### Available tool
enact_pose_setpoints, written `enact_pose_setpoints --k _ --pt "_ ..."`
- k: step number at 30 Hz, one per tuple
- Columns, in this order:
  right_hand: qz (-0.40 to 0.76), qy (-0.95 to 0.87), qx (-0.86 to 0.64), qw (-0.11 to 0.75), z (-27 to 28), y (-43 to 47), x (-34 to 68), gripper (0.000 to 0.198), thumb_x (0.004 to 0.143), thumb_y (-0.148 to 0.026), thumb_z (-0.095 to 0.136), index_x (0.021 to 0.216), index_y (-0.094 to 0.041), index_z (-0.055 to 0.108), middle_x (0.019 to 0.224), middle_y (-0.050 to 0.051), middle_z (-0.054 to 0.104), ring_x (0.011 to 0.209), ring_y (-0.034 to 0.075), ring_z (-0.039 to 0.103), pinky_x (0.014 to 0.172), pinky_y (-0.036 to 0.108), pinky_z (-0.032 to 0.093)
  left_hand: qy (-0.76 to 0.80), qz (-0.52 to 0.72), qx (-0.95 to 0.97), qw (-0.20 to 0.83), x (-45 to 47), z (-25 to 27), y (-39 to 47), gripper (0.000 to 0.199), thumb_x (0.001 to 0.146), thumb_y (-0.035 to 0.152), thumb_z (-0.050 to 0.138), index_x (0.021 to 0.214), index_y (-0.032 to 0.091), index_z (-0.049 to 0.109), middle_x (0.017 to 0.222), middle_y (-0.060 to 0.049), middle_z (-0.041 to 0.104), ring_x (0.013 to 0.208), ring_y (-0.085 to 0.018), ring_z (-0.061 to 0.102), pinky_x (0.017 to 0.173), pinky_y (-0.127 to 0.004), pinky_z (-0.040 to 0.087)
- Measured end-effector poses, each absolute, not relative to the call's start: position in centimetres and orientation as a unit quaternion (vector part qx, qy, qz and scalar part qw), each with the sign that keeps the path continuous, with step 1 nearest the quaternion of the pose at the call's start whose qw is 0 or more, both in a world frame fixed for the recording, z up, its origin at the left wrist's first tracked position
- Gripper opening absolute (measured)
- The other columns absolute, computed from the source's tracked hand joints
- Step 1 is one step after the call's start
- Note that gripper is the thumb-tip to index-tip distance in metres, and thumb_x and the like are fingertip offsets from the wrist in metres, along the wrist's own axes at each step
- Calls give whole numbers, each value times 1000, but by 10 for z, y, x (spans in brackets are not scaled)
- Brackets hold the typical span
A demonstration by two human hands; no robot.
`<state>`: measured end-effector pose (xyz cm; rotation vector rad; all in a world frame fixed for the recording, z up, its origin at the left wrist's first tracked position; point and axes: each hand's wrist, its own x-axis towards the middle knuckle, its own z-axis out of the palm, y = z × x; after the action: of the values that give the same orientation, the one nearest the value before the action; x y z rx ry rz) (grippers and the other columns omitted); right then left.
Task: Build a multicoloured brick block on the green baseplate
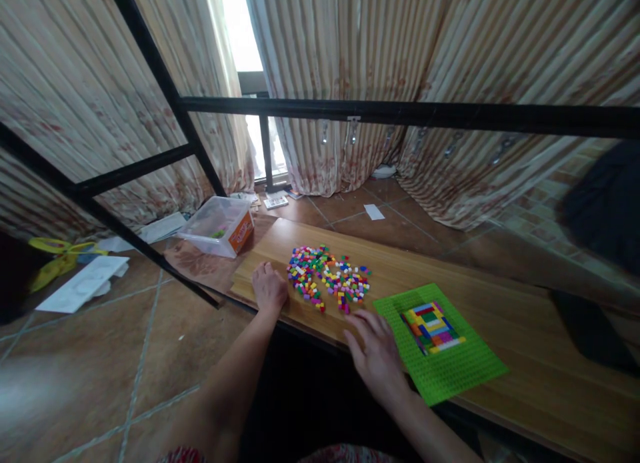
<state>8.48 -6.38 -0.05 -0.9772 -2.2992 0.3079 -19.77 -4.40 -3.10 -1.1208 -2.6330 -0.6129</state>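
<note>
Small toy building bricks (305,276) in many colours lie in a loose pile on the wooden bench. My left hand (270,286) rests palm down on the wood just left of the pile, fingers loosely bent, with nothing visible in it. At the pile's near edge is my right hand (375,349), thumb and fingers apart, its fingertips close to a few magenta bricks. Whether it touches them I cannot tell. To its right lies a green studded baseplate (467,373), turned at an angle. A flat block of coloured bricks (434,328) is fixed on it.
A clear plastic box (207,246) with an orange label stands on the floor beyond the left end of the bench (500,316). A black metal frame (320,107) crosses in front of long curtains (340,43). Papers (374,211) lie on the tiled floor.
</note>
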Motion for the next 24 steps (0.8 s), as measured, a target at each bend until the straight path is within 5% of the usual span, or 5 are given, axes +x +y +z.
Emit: enact_pose_setpoints --k 7,24 --pt "91 -851 -456 243 -1 -43 -12 21 81 -30 67 97 -18 63 100 11 62 101 28 50 90 42 40 -896 -212 -374 108 -195 -29 -45 40 87 21 41 119 5 59 125 -20 59 118 -31 53 102 -43 39" --pt "40 -860 -448 240 -18 -11 -7 12 91 -29 54 90 -20 61 103 7 63 101 25 48 90 39 33 -899 -210 -372 92 -194 -23 -47 39 88 23 41 118 7 61 124 -18 61 116 -32 53 99 -43 40"
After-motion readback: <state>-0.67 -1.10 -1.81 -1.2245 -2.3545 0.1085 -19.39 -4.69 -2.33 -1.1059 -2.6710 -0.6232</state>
